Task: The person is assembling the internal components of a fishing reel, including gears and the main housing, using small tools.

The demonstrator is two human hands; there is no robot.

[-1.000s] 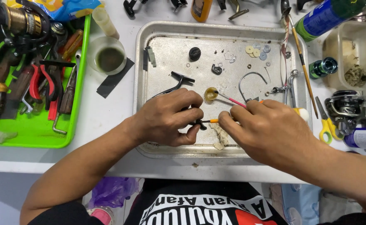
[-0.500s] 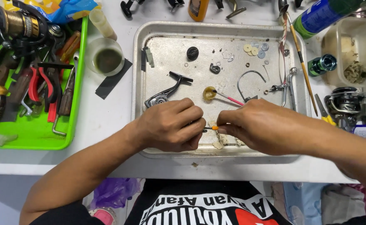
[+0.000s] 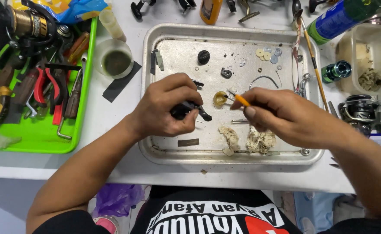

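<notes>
Where hands [image 3: 166,108] hover, cluttered metal tray [image 3: 173,154].

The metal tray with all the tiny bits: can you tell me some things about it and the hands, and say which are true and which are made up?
1. The left hand holds a small black part over the metal tray. True.
2. The right hand pinches a thin orange tool. True.
3. The pliers with red handles lie in the metal tray. False: they lie in the green tray on the left.
4. The clear cup stands inside the green tray. False: it stands on the table between the two trays.
5. Small round washers lie near the metal tray's far right corner. True.
</notes>
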